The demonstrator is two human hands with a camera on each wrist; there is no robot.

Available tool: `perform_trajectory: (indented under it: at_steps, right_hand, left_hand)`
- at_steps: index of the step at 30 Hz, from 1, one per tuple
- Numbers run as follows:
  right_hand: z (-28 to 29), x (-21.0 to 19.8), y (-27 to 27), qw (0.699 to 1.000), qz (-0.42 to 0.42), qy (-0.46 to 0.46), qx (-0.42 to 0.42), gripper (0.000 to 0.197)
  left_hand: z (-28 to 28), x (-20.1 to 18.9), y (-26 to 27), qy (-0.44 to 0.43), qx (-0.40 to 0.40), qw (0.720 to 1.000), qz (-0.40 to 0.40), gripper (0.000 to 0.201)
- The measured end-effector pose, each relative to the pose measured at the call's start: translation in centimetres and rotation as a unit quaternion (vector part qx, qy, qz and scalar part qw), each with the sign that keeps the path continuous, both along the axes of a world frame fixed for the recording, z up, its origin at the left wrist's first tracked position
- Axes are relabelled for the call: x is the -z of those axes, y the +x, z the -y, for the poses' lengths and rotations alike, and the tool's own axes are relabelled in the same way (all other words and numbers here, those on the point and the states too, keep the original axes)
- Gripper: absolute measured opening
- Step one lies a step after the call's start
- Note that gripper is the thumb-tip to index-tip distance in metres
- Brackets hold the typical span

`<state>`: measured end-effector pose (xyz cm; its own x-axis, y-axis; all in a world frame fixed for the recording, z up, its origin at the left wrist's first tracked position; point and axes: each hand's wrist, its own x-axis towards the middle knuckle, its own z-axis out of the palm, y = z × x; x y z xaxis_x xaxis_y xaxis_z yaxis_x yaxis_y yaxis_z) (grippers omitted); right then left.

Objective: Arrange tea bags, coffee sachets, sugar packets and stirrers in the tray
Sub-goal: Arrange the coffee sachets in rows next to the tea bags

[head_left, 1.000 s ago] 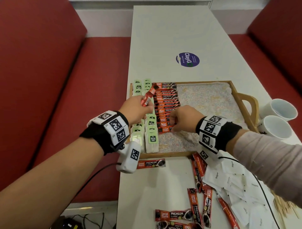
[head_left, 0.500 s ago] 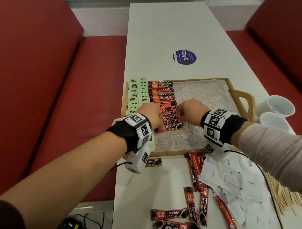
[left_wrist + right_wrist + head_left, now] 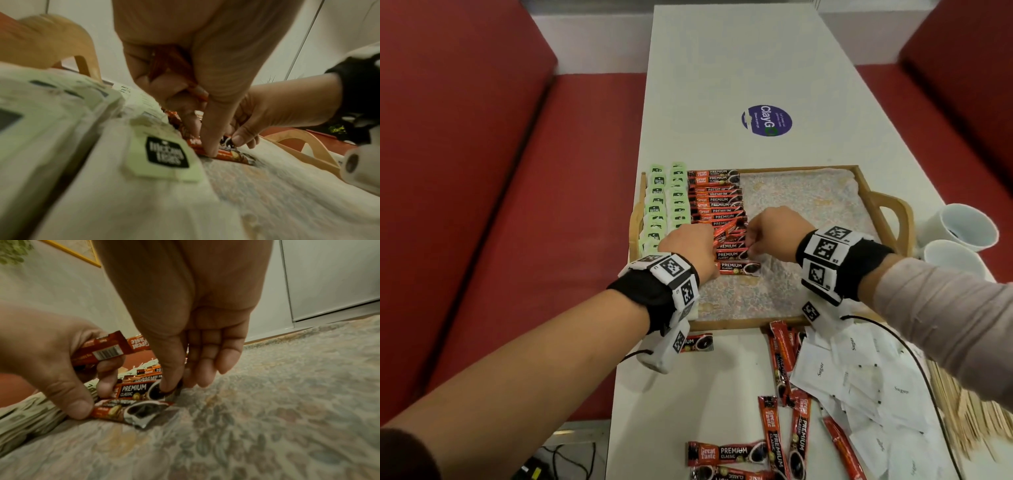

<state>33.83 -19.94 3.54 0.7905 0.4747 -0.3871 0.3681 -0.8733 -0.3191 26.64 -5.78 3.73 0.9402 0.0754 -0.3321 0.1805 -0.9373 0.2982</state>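
Head view: in my wooden tray (image 3: 887, 205), tea bags (image 3: 664, 205) and most coffee sachets (image 3: 717, 202) are rowed at its left side; loose sachets (image 3: 774, 431), sugar packets (image 3: 859, 377) and stirrers (image 3: 972, 411) wait on the table nearer me.

Left wrist: my left hand (image 3: 185, 73) grips spare sachets, thumb pressing the nearest one.

Right wrist: my right hand (image 3: 191, 337) pinches a row sachet's end.
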Motion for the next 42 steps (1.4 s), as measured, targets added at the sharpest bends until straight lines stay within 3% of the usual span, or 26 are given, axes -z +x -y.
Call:
perform_trajectory:
  at_steps: [7, 15, 27, 30, 36, 40, 42]
  right_hand:
    - [0.6, -0.3, 0.3, 0.999, 0.014, -0.001, 0.028, 0.014]
    - [0.3, 0.1, -1.2, 0.997, 0.006, -0.082, -0.016, 0.027]
    - [0.0, 0.4, -1.4, 0.997, 0.009, -0.077, -0.009, 0.025]
    - [0.2, 0.3, -1.1, 0.998, 0.02, -0.06, 0.006, 0.016]
    - [0.2, 0.5, -0.9, 0.998, 0.026, -0.047, 0.018, 0.015]
    - [0.4, 0.2, -0.9, 0.999, 0.028, -0.04, 0.018, 0.02]
    - [0.7, -0.4, -0.8, 0.999, 0.038, -0.02, 0.025, 0.024]
  left_hand:
    - [-0.1, 0.6, -0.1, 0.002, 0.01, 1.0, 0.011, 0.027]
    - [-1.2, 0.6, 0.7, -0.033, -0.022, 0.999, 0.021, 0.036]
    - [-1.7, 1.1, 0.8, -0.006, -0.01, 1.0, 0.001, 0.039]
    - [-1.7, 1.2, 0.9, -0.001, -0.012, 1.0, -0.002, 0.041]
    - [-1.6, 1.2, 0.6, 0.007, -0.005, 1.0, 0.029, 0.025]
    - [-2.1, 0.8, 0.8, -0.063, -0.033, 0.997, 0.007, 0.032]
    - [-2.3, 0.0, 0.9, -0.129, -0.062, 0.99, 0.009, 0.025]
